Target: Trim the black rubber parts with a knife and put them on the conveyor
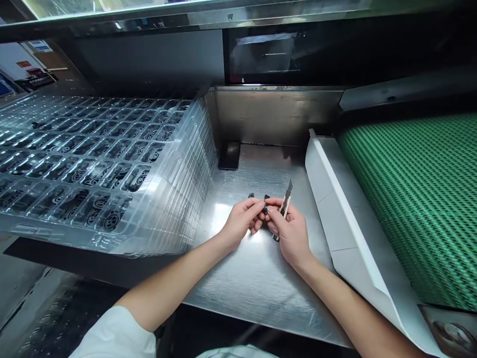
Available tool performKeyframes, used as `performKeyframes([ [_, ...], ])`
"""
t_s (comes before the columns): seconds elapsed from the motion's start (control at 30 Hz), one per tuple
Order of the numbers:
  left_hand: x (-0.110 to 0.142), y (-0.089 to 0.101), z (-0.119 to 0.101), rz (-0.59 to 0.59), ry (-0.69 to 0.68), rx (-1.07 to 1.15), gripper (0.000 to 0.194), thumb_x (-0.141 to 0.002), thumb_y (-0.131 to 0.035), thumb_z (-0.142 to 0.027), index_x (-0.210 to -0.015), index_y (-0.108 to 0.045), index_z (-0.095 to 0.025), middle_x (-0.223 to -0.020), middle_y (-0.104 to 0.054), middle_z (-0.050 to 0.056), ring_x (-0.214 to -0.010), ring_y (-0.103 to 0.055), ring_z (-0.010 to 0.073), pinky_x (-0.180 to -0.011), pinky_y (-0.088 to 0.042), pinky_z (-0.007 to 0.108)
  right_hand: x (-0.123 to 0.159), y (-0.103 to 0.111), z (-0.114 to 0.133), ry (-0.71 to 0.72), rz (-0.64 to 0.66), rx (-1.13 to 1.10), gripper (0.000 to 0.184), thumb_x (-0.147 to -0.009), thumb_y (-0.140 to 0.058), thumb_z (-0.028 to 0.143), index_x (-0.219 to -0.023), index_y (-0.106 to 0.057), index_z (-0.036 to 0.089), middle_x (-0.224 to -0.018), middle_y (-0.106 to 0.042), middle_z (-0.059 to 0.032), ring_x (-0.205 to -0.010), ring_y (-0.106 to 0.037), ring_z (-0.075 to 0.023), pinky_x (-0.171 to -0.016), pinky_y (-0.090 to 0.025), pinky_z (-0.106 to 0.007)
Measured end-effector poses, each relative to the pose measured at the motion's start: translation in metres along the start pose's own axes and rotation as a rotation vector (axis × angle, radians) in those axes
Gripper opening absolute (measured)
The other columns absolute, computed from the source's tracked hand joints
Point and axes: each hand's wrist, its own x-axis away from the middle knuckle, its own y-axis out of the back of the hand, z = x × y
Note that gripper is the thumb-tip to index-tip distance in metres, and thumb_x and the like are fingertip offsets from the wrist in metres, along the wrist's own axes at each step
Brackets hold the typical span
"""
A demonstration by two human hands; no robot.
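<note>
My right hand (pixel 289 232) is shut on a snap-off utility knife (pixel 285 203), whose metal blade points up and away from me. My left hand (pixel 241 222) pinches a small dark plastic part (pixel 266 205) in its fingertips, right against the fingers of my right hand. The part is partly hidden by those fingers. Just beyond my left fingers, a second small dark part (pixel 251 195) lies on the stainless steel table (pixel 253 293), apart from both hands.
A tall stack of clear plastic trays (pixel 197 159) fills the left, its pockets holding dark round parts. A black phone (pixel 229 155) lies at the back of the table. A white angled guide (pixel 346 223) borders the table's right side, beside a green mesh conveyor belt (pixel 413 199).
</note>
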Motion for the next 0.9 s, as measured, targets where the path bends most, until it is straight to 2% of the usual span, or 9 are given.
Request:
performKeyframes([
  [0.27, 0.001, -0.002, 0.002, -0.035, -0.016, 0.013, 0.054, -0.075, -0.083, -0.062, -0.092, -0.060, -0.016, -0.073, -0.058, -0.001, -0.048, -0.049, 0.0075, -0.039, -0.035, 0.019, 0.001, 0.001, 0.002, 0.024, 0.017, 0.019, 0.031, -0.085, -0.082, 0.041, -0.105, -0.072, 0.019, -0.071, -0.056, 0.0008, -0.053, -0.047, -0.0125, -0.047, -0.041, -0.023],
  [0.47, 0.004, -0.004, 0.001, -0.020, -0.035, 0.009, 0.052, -0.079, -0.081, -0.061, -0.094, -0.059, -0.016, -0.073, -0.060, -0.001, -0.049, -0.051, 0.0077, -0.039, -0.037, 0.018, 0.001, 0.001, 0.004, 0.051, 0.027, 0.041, 0.031, -0.084, -0.082, 0.040, -0.104, -0.072, 0.019, -0.072, -0.057, 0.0020, -0.047, -0.039, -0.0091, -0.042, -0.037, -0.022],
  [0.53, 0.005, -0.004, 0.000, -0.011, -0.044, 0.000, 0.049, -0.082, -0.078, -0.059, -0.095, -0.059, -0.016, -0.074, -0.061, 0.000, -0.050, -0.052, 0.0080, -0.040, -0.038, 0.018, 0.001, 0.001, 0.006, 0.058, 0.034, 0.073, 0.032, -0.085, -0.082, 0.042, -0.104, -0.072, 0.019, -0.072, -0.060, 0.0014, -0.047, -0.043, -0.0100, -0.041, -0.039, -0.022],
  [0.7, 0.006, -0.005, -0.003, 0.028, -0.044, 0.039, 0.042, -0.087, -0.075, -0.053, -0.096, -0.059, -0.016, -0.076, -0.061, 0.000, -0.053, -0.055, 0.0094, -0.044, -0.041, 0.019, 0.003, 0.001, 0.012, 0.100, 0.024, 0.144, 0.034, -0.087, -0.084, 0.044, -0.107, -0.071, 0.020, -0.079, -0.067, -0.0023, -0.061, -0.063, -0.0171, -0.052, -0.055, -0.025],
  [0.9, 0.008, -0.005, -0.003, 0.058, -0.045, 0.088, 0.041, -0.085, -0.077, -0.047, -0.103, -0.062, -0.013, -0.078, -0.062, 0.002, -0.055, -0.057, 0.0108, -0.047, -0.043, 0.021, 0.004, 0.001, 0.015, 0.113, 0.046, 0.141, 0.033, -0.090, -0.081, 0.044, -0.109, -0.068, 0.021, -0.079, -0.067, -0.0007, -0.058, -0.065, -0.0175, -0.053, -0.059, -0.029],
])
